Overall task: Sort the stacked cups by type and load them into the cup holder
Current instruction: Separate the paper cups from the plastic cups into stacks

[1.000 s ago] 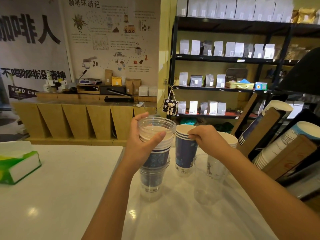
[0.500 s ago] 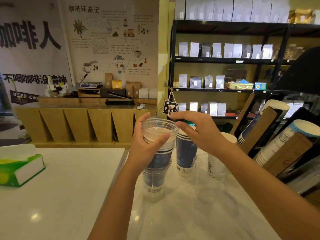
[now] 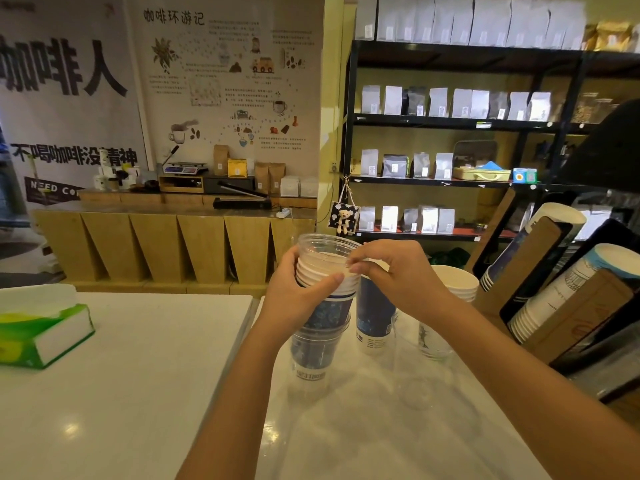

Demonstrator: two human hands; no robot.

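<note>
A mixed stack of cups [image 3: 320, 336] stands on the white counter [image 3: 138, 393]: clear plastic at the bottom, blue paper cups inside, a clear plastic cup [image 3: 325, 245] on top. My left hand [image 3: 298, 296] grips the stack's upper part from the left. My right hand [image 3: 391, 275] pinches the top clear cup's rim with its fingertips. Behind stand a separate blue paper cup [image 3: 375, 318], a stack of white paper cups [image 3: 455, 280] and an empty clear cup [image 3: 420, 375]. The slanted wooden cup holder [image 3: 540, 258] at right holds rows of paper cups [image 3: 550, 303].
A green and white tissue box [image 3: 41, 332] lies at the counter's left edge. A seam [image 3: 254, 318] splits the counter in two. Behind are a wooden service counter [image 3: 173, 237] and black shelves [image 3: 450, 123] of coffee bags.
My right hand left the blue paper cup, moved left and came onto the rim of the top clear cup. My left hand kept its hold on the stack.
</note>
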